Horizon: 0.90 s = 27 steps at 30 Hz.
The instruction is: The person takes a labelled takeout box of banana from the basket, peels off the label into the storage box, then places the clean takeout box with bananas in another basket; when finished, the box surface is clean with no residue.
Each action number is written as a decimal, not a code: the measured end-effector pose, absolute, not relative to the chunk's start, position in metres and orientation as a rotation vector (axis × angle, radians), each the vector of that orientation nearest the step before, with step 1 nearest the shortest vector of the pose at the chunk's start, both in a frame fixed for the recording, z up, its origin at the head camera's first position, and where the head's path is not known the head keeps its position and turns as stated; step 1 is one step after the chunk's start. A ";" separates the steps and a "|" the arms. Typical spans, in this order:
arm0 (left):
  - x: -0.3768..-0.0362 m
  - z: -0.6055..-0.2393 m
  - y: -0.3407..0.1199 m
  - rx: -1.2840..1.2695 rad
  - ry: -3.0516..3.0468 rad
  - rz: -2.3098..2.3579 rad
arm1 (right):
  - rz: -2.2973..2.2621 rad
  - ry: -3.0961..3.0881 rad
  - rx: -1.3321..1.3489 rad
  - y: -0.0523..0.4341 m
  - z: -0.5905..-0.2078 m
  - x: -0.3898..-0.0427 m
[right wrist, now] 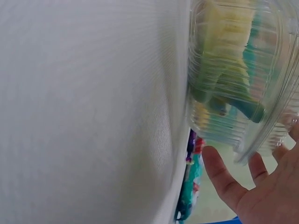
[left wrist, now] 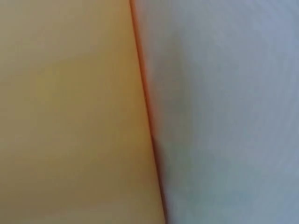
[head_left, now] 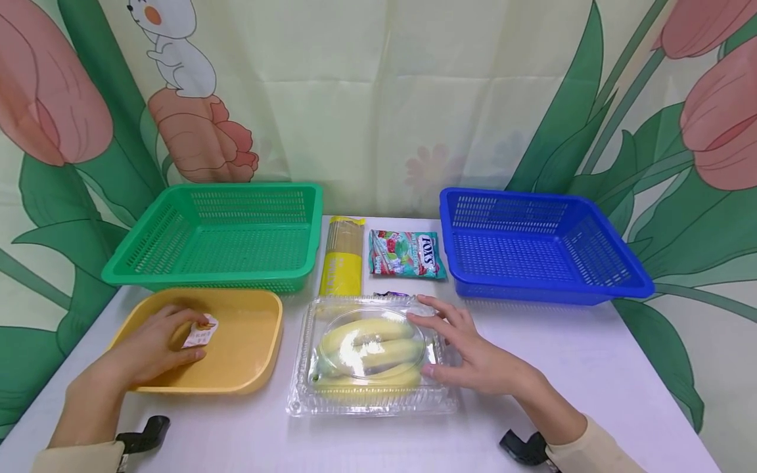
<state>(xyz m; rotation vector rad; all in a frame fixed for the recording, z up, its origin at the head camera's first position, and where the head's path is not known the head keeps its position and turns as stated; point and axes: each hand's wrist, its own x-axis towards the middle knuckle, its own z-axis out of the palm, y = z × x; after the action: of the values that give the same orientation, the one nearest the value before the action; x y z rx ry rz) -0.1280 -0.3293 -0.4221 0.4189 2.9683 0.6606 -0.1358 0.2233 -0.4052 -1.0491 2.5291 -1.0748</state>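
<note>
My left hand (head_left: 156, 341) reaches into a shallow yellow tray (head_left: 248, 341) and holds a small white and pink packet (head_left: 202, 332) between thumb and fingers. Only the yellow tray (left wrist: 70, 116) and the white table show in the left wrist view; that hand is out of its sight. A clear plastic clamshell box (head_left: 369, 355) with bananas (head_left: 367, 335) inside stands in the middle, lid down. My right hand (head_left: 473, 348) touches the box's right side with spread fingers. In the right wrist view the right hand (right wrist: 271, 186) lies beside the clear box (right wrist: 233, 79).
Behind the tray stands a green basket (head_left: 248, 249); a blue basket (head_left: 514, 256) stands at the back right. Between them lie a yellow noodle pack (head_left: 343, 259) and a Fox's candy bag (head_left: 408, 255). A purple wrapper (head_left: 391, 294) peeks out behind the box.
</note>
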 end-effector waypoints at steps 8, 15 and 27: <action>-0.126 -0.417 -0.328 0.369 2.990 0.538 | -1.071 2.532 -1.046 0.223 -0.403 -0.135; -0.123 -0.417 -0.329 0.338 2.920 0.530 | -1.071 2.531 -1.029 0.223 -0.403 -0.134; -0.124 -0.417 -0.331 0.353 2.925 0.545 | -1.064 2.531 -1.035 0.223 -0.404 -0.135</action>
<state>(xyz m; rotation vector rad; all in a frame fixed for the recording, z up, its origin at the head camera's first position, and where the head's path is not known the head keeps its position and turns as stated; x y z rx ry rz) -0.1244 -0.3310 -0.4166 0.3531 2.9247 0.5448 -0.1349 0.2226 -0.4039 -1.0349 2.5312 -1.0639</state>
